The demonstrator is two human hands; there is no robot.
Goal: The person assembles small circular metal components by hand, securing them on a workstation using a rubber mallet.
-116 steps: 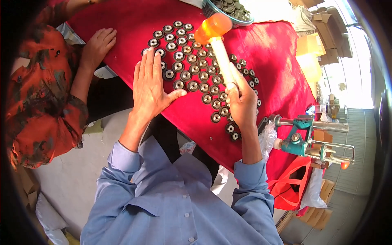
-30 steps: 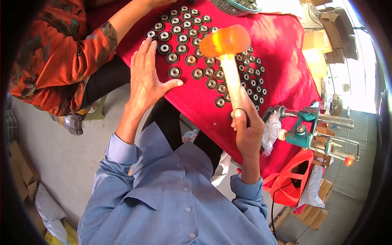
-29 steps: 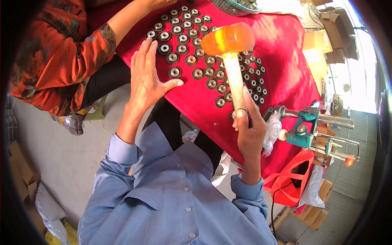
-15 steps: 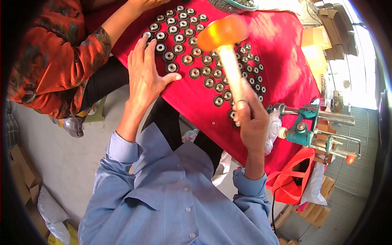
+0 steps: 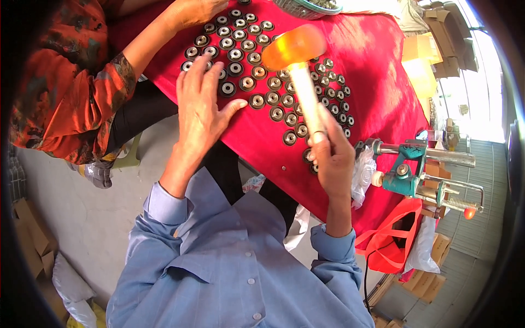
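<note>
Orange-headed mallet (image 5: 293, 47) in the right hand (image 5: 333, 156), over black-rimmed discs (image 5: 248, 83) spread between both hands.
The right hand grips its pale handle, the blurred head lying beyond the fingers; the left hand (image 5: 199, 112) is spread and grasps nothing, fingertips over the nearest discs, contact unclear. The discs lie in loose rows from the left fingertips across to beyond the right hand; those seen clearly have silvery centres, but nothing tells finished ones from any left, so progress cannot be judged. Open red cloth (image 5: 377, 71) spreads beyond the right hand; a narrower strip follows the near edge, which passes by the left wrist. A co-worker's hand (image 5: 198, 11) beyond the left hand and a green metal fixture (image 5: 401, 179) right of the right hand seem to limit sideways room.
</note>
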